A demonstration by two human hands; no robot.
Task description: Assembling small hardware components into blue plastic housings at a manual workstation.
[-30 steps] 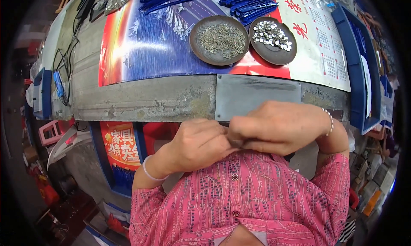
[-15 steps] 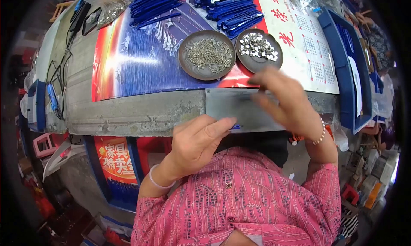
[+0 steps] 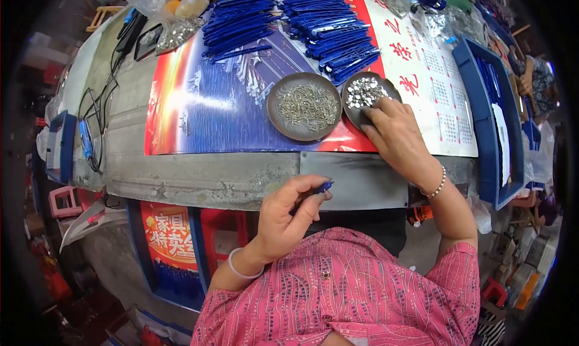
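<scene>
Left hand [image 3: 292, 213] just over the near edge of the worktable [image 3: 199, 180], thumb and finger clamped on a small blue piece [image 3: 324, 187]; most of it is hidden by the fingers, only an end showing. Right hand [image 3: 401, 135] reaches to the far side, fingertips down in the right-hand dark dish [image 3: 353, 114], at the near edge of its silver discs [image 3: 363, 93]. Whether thumb and finger there are apart or already together on a disc: cannot tell, the hand's back is in the way. Step in hand, by my reading: drawing a disc from the dish while the left keeps the blue piece ready. The move calls for a fine pinch that parts one small disc from the heap, and a steady left hand. Just left of that dish, a second dish [image 3: 274, 117] of thin metal pins [image 3: 309, 106], no hand on it; piles of blue strips [image 3: 338, 35] beyond. Against half a second ago: right hand, then blurred short of the dishes, is now in the disc dish; left hand's hold on blue persists. A second ago both hands were together at the near edge.
</scene>
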